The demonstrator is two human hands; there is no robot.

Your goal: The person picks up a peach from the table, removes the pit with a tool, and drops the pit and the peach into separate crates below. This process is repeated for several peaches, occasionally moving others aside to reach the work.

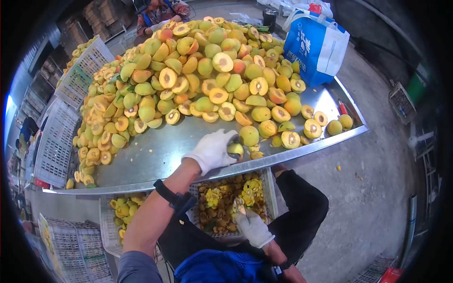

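My left hand (214, 150), in a white glove with dark fingertips, reaches over the near edge of the metal table (155, 155). Its fingers curl around a yellow-green peach (235, 150) at the front of the fruit pile. Lower down, my right hand (255, 228), also gloved, is closed above a crate (270, 193) of brown and yellow fruit scraps. A small pale, shiny thing (239, 207) sticks out from its fingers; I cannot tell what it is. Halved peaches (218, 95) with exposed centres and whole ones (249, 135) are heaped across the table.
A blue and white bag (314, 47) stands at the table's right, near a red-handled tool (342, 107). Another crate (111, 231) with yellow fruit sits below left. White crates (59, 141) line the left side. Across the table is another person (160, 14), beside a dark cup (269, 19).
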